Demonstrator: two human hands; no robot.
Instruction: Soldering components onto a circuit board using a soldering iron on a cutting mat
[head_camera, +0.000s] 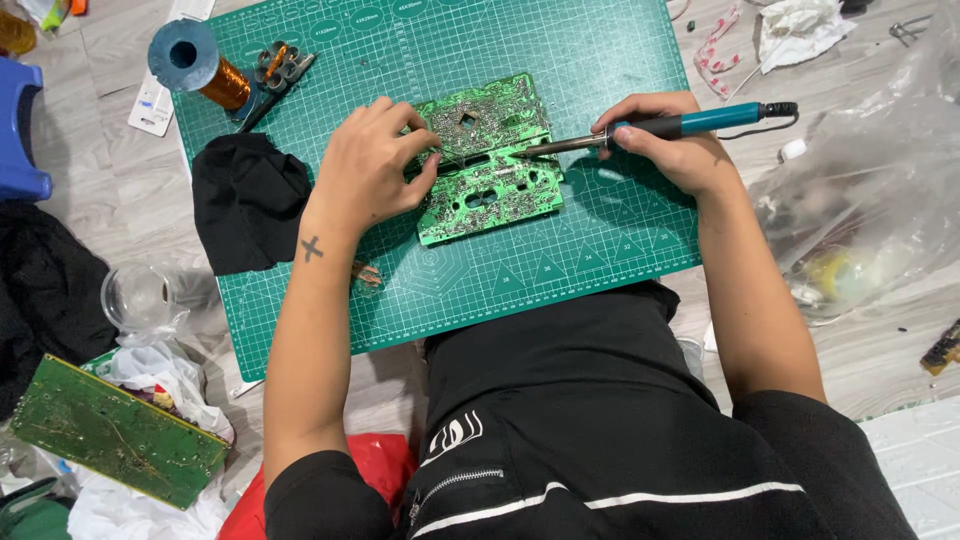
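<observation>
A green circuit board (490, 190), solder side up, lies on a green cutting mat (560, 255). My left hand (375, 165) rests on the board's left edge, fingers pinched on what looks like a thin solder wire. My right hand (670, 140) grips a soldering iron (690, 124) with a teal and black handle. Its metal tip points left and touches the middle of the board, close to my left fingertips.
A black cloth (245, 200) lies on the mat's left side. A copper wire spool (200, 65) and pliers (275, 75) sit at top left. A second green board (115, 430) lies bottom left, a glass cup (140, 295) near it, a clear plastic bag (870, 200) at right.
</observation>
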